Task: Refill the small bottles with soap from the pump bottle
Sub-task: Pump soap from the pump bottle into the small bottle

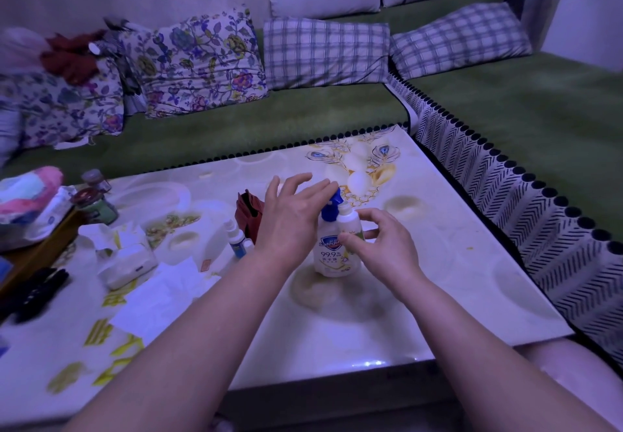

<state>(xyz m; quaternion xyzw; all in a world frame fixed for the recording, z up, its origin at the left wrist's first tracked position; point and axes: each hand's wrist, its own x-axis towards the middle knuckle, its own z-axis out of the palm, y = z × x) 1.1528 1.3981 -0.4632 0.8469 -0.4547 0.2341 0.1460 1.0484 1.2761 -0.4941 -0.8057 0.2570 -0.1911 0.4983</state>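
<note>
Bare table (pixel 455 263) lying open right of my grip on the small bottle (pixel 349 224) and toward me, red pouch (pixel 249 212) and spray bottle (pixel 236 239) crowding the left, pump bottle (pixel 332 256) standing close against its left.

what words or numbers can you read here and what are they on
"Safeguard": on the pump bottle, its end partly covered.
"99.9": same bottle, just below that.
Small print under the number: too blurred to read.
Marks on the small bottle: too faint to read.
Label on the blue-labelled bottle further left: unreadable.

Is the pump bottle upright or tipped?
Upright. The pump bottle stands on its base on the table, blue pump head on top under the left hand; the right hand holds a small white bottle beside it.
</note>
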